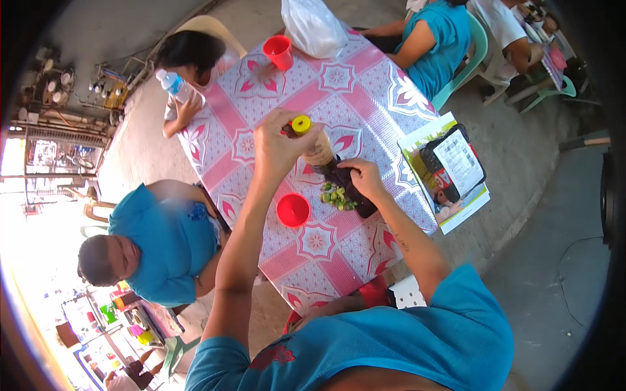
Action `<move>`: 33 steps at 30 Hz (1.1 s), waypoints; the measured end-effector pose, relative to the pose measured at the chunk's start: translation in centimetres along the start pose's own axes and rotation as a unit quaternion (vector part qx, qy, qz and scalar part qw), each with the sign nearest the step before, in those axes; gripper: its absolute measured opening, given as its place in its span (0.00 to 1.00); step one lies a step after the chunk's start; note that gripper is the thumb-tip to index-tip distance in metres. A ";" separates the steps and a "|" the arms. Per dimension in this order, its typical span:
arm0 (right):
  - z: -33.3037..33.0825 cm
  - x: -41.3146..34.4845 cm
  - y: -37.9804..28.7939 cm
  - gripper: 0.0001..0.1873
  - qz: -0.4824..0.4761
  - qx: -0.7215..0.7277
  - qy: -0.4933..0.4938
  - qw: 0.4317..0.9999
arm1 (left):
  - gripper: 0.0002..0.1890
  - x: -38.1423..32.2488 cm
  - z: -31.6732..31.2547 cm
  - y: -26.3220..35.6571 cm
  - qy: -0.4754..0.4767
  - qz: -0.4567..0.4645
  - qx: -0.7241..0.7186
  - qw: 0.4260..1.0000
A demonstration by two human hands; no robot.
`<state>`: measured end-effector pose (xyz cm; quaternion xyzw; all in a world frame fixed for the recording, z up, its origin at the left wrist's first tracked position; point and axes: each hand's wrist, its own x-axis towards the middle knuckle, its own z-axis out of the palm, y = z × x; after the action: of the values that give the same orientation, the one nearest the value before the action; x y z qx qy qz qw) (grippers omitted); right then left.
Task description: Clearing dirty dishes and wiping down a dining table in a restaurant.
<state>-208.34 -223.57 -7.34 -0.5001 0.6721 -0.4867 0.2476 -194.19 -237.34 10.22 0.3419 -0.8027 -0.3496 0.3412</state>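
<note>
My left hand (pixel 279 141) grips the top of a bottle-shaped piece just below its yellow round end (pixel 301 124). Tan cord-like wrapping (pixel 319 149) covers its middle, and the piece slants down towards the right. At its lower end, my right hand (pixel 363 180) pinches the edge of a dark, soft-looking base (pixel 366 205); the exact fingertip contact is partly hidden. A small clump of green leaves (pixel 337 197), apparently artificial, sits against the dark base. Left of the leaves stands a red plastic cup (pixel 293 210).
A patterned pink-and-white tablecloth (pixel 315 239) covers the table. Beyond are another red cup (pixel 278 52) and a white plastic bag (pixel 313 29). Papers (pixel 464 215) with a black labelled package (pixel 452 161) lie at the right edge. Seated people surround the table; one holds a water bottle (pixel 172 84).
</note>
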 end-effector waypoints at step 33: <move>2.4 3.4 -0.3 0.27 -0.072 -0.237 0.075 0.966 | 0.53 23.7 4.9 -18.8 0.007 0.006 0.394 0.919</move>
<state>-207.54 -227.65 -7.50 -0.5540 0.7469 -0.3660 0.0354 -204.86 -264.21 0.02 0.4458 -0.8755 -0.0009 0.1866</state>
